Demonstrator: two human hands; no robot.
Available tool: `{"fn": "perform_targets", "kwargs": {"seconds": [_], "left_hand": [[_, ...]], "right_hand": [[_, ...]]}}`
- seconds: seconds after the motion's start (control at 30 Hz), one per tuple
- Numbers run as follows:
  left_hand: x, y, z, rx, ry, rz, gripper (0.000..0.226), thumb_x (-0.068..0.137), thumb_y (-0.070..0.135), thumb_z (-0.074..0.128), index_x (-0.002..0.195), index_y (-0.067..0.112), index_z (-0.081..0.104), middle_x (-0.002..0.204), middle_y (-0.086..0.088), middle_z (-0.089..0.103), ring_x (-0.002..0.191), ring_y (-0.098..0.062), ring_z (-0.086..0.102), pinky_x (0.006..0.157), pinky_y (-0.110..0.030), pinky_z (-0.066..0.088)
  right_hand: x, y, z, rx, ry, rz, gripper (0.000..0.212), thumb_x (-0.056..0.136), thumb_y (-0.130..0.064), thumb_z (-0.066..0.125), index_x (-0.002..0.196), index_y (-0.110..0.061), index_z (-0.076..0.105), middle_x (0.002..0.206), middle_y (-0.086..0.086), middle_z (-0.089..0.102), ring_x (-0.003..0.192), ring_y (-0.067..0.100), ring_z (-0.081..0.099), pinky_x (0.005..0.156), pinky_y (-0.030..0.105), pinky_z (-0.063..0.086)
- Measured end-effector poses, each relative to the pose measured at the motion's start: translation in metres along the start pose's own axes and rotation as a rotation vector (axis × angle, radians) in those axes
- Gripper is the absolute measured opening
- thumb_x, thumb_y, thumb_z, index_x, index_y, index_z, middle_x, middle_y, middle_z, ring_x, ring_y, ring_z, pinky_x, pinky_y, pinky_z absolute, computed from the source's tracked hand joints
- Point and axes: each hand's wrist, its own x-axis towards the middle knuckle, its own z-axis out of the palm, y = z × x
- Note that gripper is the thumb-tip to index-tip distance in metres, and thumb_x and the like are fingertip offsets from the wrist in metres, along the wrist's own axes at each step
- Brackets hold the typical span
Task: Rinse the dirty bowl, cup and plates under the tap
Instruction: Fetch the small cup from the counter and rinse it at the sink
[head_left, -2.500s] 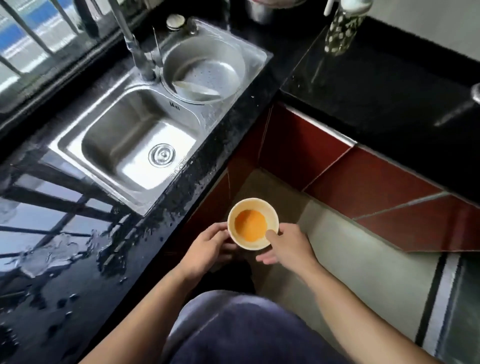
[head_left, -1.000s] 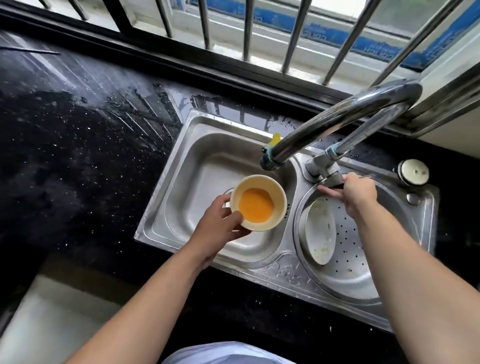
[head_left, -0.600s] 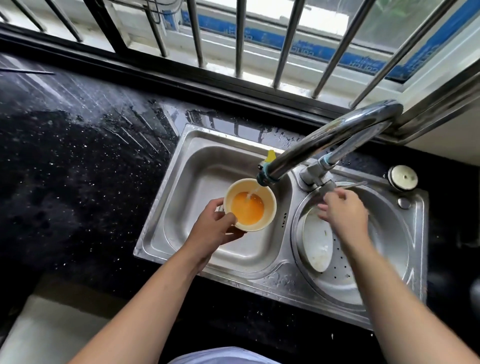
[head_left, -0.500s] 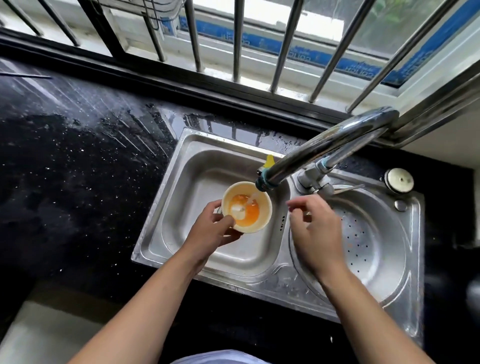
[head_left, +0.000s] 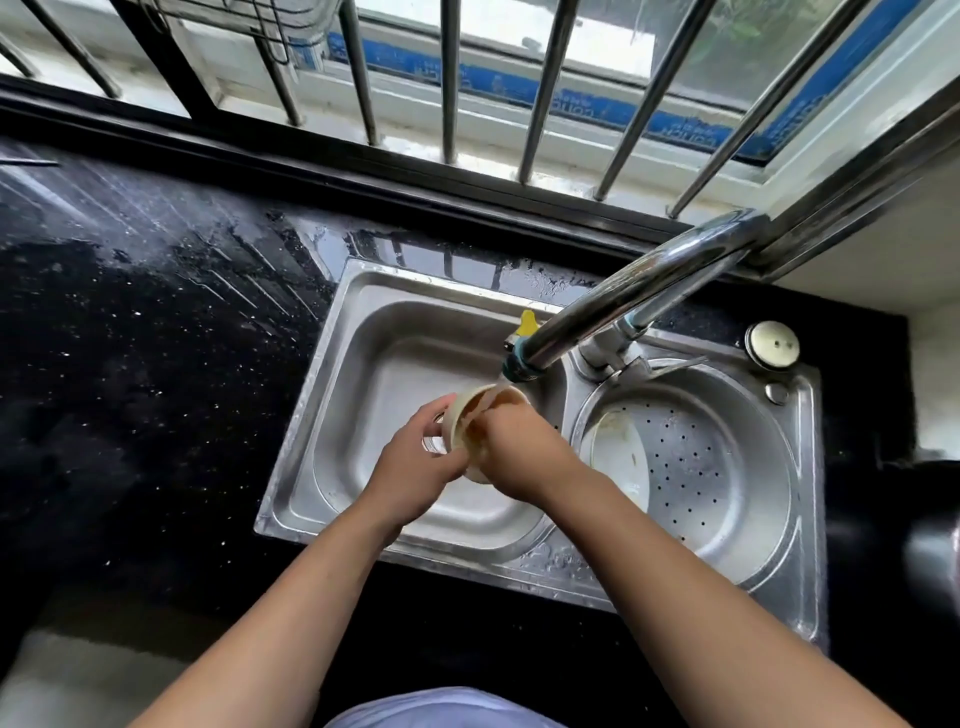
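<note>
A cream bowl (head_left: 464, 415) with orange residue is tilted over the left sink basin (head_left: 363, 374), right under the tap spout (head_left: 519, 364). Water runs from the spout into the bowl. My left hand (head_left: 415, 462) grips the bowl's outer wall from the left. My right hand (head_left: 511, 447) reaches into the bowl, fingers on its inner surface. A dirty white plate (head_left: 621, 457) leans inside the round perforated basin (head_left: 727, 467) on the right.
The chrome tap (head_left: 639, 280) arches over the sink from the back right, its lever (head_left: 670, 366) pointing right. Wet black countertop (head_left: 130, 338) spreads to the left. Window bars (head_left: 447, 78) stand behind the sink. A round cap (head_left: 771, 344) sits at the sink's far right corner.
I carried the bowl to the sink, my right hand turned on the tap, then moved from the lever into the bowl. The bowl has tilted and most orange content has washed out.
</note>
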Motion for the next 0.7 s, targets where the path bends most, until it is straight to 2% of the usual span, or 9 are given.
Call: {"fn": "perform_targets", "kwargs": {"seconds": [0.07,0.13,0.23,0.3,0.37,0.47,0.57,0.63,0.7], "left_hand": [[0.001,0.0,0.001,-0.031,0.017,0.002,0.06,0.071,0.028,0.072,0.128,0.045,0.065,0.119,-0.007,0.073,0.104,-0.024,0.074,0.092,-0.042,0.063],[0.005,0.001,-0.001,-0.114,0.024,-0.024,0.055,0.075,0.021,0.066,0.126,0.04,0.065,0.122,-0.016,0.07,0.097,-0.026,0.076,0.082,-0.035,0.065],[0.006,-0.004,-0.003,-0.122,0.036,-0.055,0.062,0.078,0.016,0.071,0.137,0.029,0.06,0.124,-0.017,0.067,0.108,-0.033,0.074,0.086,-0.038,0.066],[0.004,-0.006,-0.001,-0.084,0.034,-0.048,0.065,0.074,0.02,0.072,0.137,0.03,0.061,0.123,-0.012,0.068,0.109,-0.03,0.073,0.09,-0.042,0.065],[0.004,-0.008,0.001,-0.085,0.046,-0.042,0.062,0.072,0.028,0.076,0.133,0.032,0.063,0.12,-0.008,0.069,0.108,-0.025,0.073,0.09,-0.042,0.065],[0.008,-0.009,-0.003,-0.057,0.102,-0.042,0.065,0.069,0.032,0.076,0.132,0.032,0.062,0.12,-0.005,0.071,0.108,-0.027,0.074,0.096,-0.048,0.062],[0.009,-0.009,-0.009,0.069,0.103,-0.011,0.079,0.06,0.044,0.078,0.137,0.033,0.06,0.121,0.003,0.07,0.1,-0.023,0.077,0.097,-0.046,0.06],[0.007,-0.008,-0.007,0.118,0.068,0.009,0.079,0.061,0.043,0.08,0.137,0.033,0.061,0.124,0.002,0.069,0.096,-0.022,0.078,0.097,-0.045,0.06],[0.008,-0.009,-0.008,0.149,0.067,0.019,0.071,0.068,0.034,0.08,0.136,0.032,0.061,0.125,0.001,0.069,0.097,-0.023,0.077,0.097,-0.047,0.059]], "right_hand": [[0.001,-0.016,0.004,0.053,0.051,-0.12,0.041,0.087,-0.005,0.058,0.126,-0.012,0.065,0.125,0.011,0.067,0.116,0.027,0.061,0.101,0.037,0.049],[-0.003,-0.023,0.011,0.233,-0.015,-0.12,0.052,0.084,0.004,0.05,0.13,-0.016,0.064,0.12,0.01,0.071,0.11,0.028,0.064,0.097,0.04,0.053],[-0.001,-0.009,0.013,0.302,-0.005,0.049,0.031,0.088,-0.001,0.048,0.104,-0.009,0.074,0.101,0.011,0.075,0.094,0.03,0.065,0.081,0.04,0.055],[0.003,-0.008,0.013,0.227,0.092,0.111,0.024,0.089,-0.005,0.052,0.103,-0.006,0.071,0.102,0.013,0.073,0.094,0.031,0.064,0.072,0.032,0.048],[0.006,-0.018,0.014,0.253,0.146,0.013,0.034,0.088,0.0,0.054,0.118,-0.009,0.067,0.112,0.011,0.071,0.104,0.028,0.064,0.081,0.029,0.049],[0.001,-0.024,0.022,0.459,0.013,0.001,0.056,0.083,0.008,0.044,0.123,-0.019,0.072,0.118,0.004,0.075,0.11,0.024,0.066,0.097,0.035,0.054],[0.006,-0.008,0.024,0.316,0.037,0.143,0.04,0.089,-0.001,0.047,0.116,-0.014,0.074,0.111,0.009,0.075,0.102,0.033,0.066,0.087,0.039,0.056],[0.007,-0.01,0.025,0.32,0.137,0.156,0.039,0.089,-0.003,0.053,0.124,-0.014,0.066,0.106,0.001,0.069,0.095,0.021,0.064,0.08,0.026,0.052],[0.005,-0.019,0.026,0.508,0.1,0.051,0.051,0.086,0.003,0.048,0.13,-0.018,0.065,0.108,-0.01,0.063,0.096,0.002,0.056,0.083,0.009,0.044]]}}
